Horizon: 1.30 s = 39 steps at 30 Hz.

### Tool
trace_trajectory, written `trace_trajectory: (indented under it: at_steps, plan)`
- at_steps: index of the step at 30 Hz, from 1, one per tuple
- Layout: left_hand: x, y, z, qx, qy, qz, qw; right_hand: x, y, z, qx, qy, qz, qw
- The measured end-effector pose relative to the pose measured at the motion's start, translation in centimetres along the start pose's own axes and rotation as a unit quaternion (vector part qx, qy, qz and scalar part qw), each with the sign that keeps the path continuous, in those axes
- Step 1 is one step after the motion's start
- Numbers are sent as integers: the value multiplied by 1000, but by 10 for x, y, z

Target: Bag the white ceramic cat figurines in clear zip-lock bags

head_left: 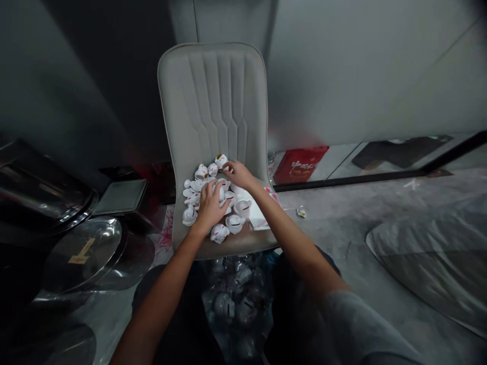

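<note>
Several small white figurines (219, 233) with red marks, some showing a dark slot, lie on the seat of a grey padded chair (213, 96). My left hand (210, 203) rests over the middle of the pile, fingers spread and touching the white pieces; nothing is gripped in it. At the back of the pile, my right hand (239, 175) has its fingers pinched beside a figurine (221, 160); what is between the fingertips is too small to make out. A white sheet or box (258, 215) lies partly under my right forearm.
Between my legs is a clear plastic bag (243, 304) of similar pieces. A red bag (300, 165) stands behind at right; a small piece (301, 212) lies on the floor. Metal bins (83, 251) are at left, a grey cover (429, 253) at right.
</note>
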<state>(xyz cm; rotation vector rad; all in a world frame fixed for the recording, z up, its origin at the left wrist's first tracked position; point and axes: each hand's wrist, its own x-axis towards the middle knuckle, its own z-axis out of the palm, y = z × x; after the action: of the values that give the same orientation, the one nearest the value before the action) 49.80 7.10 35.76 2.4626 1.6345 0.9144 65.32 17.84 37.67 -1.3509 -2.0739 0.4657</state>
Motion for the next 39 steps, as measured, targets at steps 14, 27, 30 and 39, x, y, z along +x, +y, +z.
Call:
trace_trajectory:
  at_steps: [14,27,30,39]
  plan:
    - [9,-26,-17,-26,8,-94,995,64,-12,49,-229,-138,-17,963]
    - [28,-56,-1,-280,82,-238,926,28,-2,-11,111,-72,-112,985]
    - [30,-52,-3,-288,94,-189,934,24,-18,-18,189,-144,-125,963]
    - [37,-43,-24,-354,140,-293,877,56,-37,5,41,-251,-28,967]
